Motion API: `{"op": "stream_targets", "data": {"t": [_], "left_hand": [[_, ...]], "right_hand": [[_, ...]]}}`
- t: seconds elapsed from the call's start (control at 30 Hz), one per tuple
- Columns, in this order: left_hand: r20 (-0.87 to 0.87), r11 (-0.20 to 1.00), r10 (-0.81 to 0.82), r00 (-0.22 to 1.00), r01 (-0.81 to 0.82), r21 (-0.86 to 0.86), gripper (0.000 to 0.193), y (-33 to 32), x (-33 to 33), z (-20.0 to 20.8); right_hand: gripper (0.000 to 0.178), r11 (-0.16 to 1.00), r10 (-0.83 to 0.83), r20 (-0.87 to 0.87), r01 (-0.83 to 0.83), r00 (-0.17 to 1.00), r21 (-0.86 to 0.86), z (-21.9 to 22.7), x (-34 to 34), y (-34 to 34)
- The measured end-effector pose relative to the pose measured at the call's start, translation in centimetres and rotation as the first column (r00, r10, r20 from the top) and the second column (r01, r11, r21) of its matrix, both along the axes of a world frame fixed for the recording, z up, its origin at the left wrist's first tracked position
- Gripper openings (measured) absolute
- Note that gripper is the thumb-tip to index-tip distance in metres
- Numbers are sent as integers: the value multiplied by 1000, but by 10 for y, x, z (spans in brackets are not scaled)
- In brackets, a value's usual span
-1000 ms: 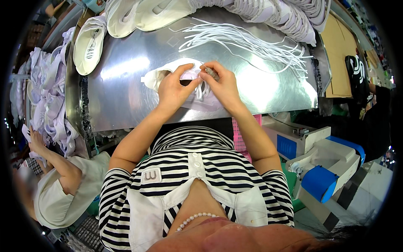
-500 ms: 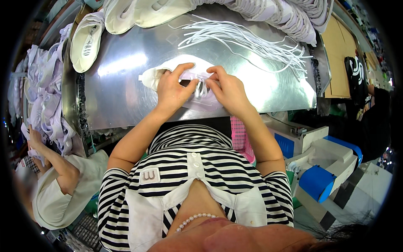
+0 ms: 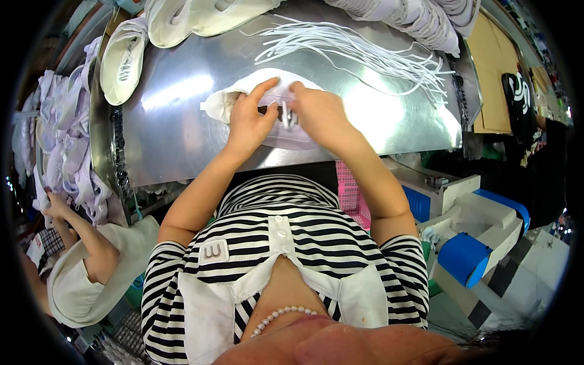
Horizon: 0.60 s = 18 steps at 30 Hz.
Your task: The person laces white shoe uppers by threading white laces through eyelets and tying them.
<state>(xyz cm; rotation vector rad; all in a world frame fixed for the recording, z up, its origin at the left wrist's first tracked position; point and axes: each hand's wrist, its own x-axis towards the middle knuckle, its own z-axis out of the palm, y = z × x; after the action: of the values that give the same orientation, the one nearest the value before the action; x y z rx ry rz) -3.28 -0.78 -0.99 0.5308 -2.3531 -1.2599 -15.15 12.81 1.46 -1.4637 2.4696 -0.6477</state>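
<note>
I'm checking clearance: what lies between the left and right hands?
White shoelace strands on the pale lilac shoe upper, visible in the head view.

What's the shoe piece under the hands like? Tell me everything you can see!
The shoe upper is white and pale lilac, looks like soft fabric, and shows no sole. It lies on the shiny metal table, heel end to the left, a little white tab sticking out there. White lace shows by its dark opening. The left hand touches it; the right hand, blurred, is over it.

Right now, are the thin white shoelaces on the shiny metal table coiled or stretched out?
Stretched out: the white shoelaces lie lengthwise in a loose bundle beyond the right hand, their ends fanning apart at the right.
</note>
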Motion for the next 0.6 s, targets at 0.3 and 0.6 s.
{"op": "stream_targets", "data": {"t": [0.3, 0.6], "left_hand": [[23, 985, 63, 998, -66, 158, 45, -5, -9, -3], [193, 706, -290, 937, 73, 705, 48, -22, 1, 41]], "right_hand": [[18, 832, -268, 193, 327, 944, -448, -31, 13, 20], [19, 640, -277, 637, 633, 719, -436, -30, -8, 15]]}}
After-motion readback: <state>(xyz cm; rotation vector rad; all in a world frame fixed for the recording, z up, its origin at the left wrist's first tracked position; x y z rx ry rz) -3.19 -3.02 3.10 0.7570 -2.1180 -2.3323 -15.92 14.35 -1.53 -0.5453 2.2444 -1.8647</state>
